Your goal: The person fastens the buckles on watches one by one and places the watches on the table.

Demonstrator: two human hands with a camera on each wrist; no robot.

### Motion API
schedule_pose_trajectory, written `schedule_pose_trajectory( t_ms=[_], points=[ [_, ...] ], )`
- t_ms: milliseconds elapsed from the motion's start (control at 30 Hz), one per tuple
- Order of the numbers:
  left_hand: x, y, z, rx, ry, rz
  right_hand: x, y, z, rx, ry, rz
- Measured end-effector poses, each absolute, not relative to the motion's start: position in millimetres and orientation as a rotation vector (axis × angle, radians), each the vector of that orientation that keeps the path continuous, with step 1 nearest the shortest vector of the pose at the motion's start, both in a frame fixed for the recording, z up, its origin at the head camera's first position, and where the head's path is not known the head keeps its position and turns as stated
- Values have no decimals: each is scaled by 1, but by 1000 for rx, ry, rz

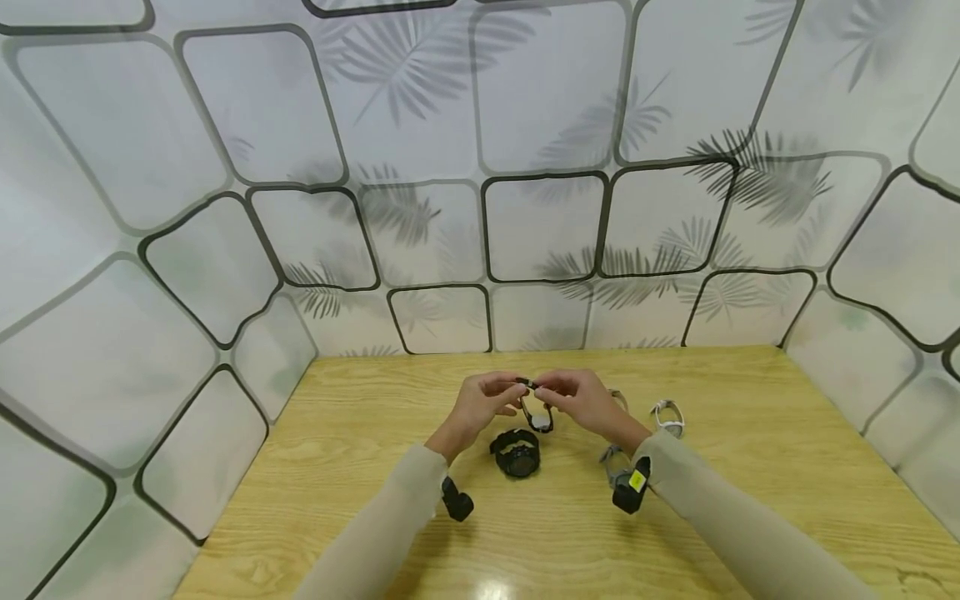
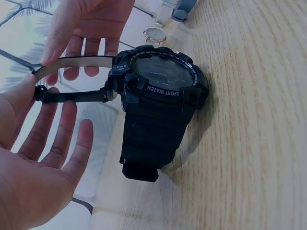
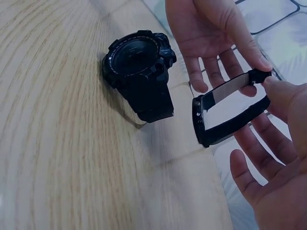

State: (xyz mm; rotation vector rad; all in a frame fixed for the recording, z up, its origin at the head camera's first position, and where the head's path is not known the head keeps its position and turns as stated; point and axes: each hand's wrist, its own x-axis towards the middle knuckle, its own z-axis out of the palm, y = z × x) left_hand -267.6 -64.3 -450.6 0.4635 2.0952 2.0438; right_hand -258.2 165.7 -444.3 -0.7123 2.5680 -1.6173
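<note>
A wristwatch with a dark strap (image 3: 235,123) hangs as a loop between both hands, its case (image 1: 540,422) lowest in the head view. My left hand (image 1: 480,404) pinches the strap's buckle end with thumb and forefinger. From the other side, my right hand (image 1: 581,400) pinches the same end with thumb and fingertips. The other fingers of both hands are spread loosely beneath the strap. Nearer to me, a bulky black sport watch (image 1: 517,460) lies on the wooden table (image 1: 352,467); the left wrist view shows its dial (image 2: 163,72).
To the right lies a pale-strapped watch (image 1: 670,429). A grey-strapped watch (image 1: 615,471) is partly covered by the right wrist camera (image 1: 628,493), and another watch (image 1: 618,398) shows behind the right hand. Patterned curtain walls (image 1: 442,317) stand behind the table and at both sides.
</note>
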Motion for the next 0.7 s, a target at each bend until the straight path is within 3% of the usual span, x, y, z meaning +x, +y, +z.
schedule_pose_trajectory(
  t_ms=[700],
  points=[
    [-268,-60,-452,435,2131,2037,-256,169,-452,-694,2573,-1608]
  ],
)
